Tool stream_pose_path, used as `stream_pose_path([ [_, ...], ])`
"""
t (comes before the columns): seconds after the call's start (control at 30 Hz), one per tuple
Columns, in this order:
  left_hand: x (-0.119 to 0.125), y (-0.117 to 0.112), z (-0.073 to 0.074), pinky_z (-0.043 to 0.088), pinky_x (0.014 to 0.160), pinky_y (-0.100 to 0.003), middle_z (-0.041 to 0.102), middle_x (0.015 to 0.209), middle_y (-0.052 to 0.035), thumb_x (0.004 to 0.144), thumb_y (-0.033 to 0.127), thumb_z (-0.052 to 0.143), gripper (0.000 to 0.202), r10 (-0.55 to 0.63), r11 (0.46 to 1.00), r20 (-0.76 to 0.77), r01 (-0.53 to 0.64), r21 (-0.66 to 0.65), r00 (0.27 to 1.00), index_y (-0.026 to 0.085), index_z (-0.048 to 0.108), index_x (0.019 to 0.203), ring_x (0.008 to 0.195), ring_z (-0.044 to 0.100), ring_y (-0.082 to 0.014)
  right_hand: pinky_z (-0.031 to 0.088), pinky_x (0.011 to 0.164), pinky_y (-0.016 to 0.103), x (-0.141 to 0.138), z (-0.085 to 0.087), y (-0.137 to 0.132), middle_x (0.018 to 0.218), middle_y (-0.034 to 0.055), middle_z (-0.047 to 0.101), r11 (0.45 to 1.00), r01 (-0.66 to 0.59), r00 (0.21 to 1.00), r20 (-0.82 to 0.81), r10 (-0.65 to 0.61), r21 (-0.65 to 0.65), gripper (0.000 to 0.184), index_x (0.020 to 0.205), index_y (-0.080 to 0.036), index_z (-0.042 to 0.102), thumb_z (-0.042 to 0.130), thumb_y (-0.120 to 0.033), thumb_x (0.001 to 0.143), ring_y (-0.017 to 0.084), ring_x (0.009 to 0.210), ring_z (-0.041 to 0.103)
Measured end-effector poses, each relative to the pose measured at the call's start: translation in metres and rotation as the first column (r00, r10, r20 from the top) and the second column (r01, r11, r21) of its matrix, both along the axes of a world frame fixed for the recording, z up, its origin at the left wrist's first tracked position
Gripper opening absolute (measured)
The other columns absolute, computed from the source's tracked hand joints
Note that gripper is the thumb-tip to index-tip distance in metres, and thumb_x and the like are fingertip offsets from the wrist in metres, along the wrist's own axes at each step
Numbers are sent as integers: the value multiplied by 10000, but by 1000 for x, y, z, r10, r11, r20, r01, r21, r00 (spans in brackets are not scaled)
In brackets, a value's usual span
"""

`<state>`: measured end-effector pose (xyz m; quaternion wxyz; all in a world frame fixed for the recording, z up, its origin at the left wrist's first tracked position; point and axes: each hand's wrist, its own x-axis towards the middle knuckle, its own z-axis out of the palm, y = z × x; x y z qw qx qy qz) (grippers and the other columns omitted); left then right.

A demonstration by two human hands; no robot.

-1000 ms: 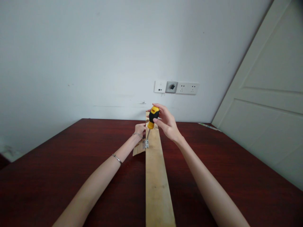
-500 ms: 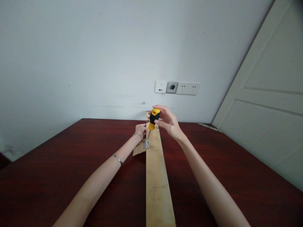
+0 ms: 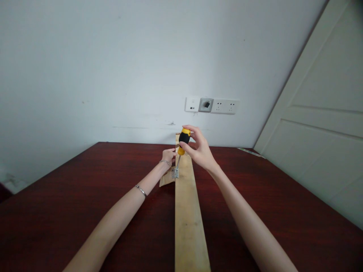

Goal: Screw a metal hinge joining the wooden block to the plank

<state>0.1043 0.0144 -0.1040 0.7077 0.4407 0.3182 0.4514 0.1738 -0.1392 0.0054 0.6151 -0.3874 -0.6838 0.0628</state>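
Note:
A long pale wooden plank lies lengthwise on the dark red table. My right hand grips the yellow and black handle of a screwdriver whose shaft points down onto a small metal hinge at the plank's left edge. My left hand rests closed beside the hinge, on a small wooden piece that lies against the plank. Its fingertips are hidden behind the plank's edge.
A white wall with a row of sockets stands behind the table. A white door leans in at the right. A thin strip lies at the table's far right corner.
My right hand has shifted its fingers round the screwdriver handle, turning slightly. The left hand, plank and hinge have stayed in place.

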Motion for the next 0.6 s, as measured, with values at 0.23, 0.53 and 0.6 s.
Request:
stream_pose_path([
  [0.23,1,4,-4,480,534,-240,648,638,-40,544,44,649,171,14,999,-9,-13,51,1000,115,630,698,529,604,-133,546,814,357,4,0,3,1316,64,472,999,-35,999,32,33,37,438,1274,-313,442,544,-273,850,200,1065,557],
  [0.53,0,3,-5,471,509,-223,655,646,-38,552,101,665,206,14,997,9,-15,72,1000,125,649,756,536,603,-130,546,816,353,-4,4,-7,1248,84,477,981,117,975,170,-142,153,349,1218,-274,489,515,-269,870,207,1144,491],
  [0.6,0,2,-6,472,510,-222,655,645,-35,545,98,661,207,11,997,14,-12,77,1000,125,648,750,534,600,-126,526,850,364,-3,5,-7,1243,81,510,980,104,973,185,-135,169,326,1225,-263,484,452,-238,902,199,1141,501],
])
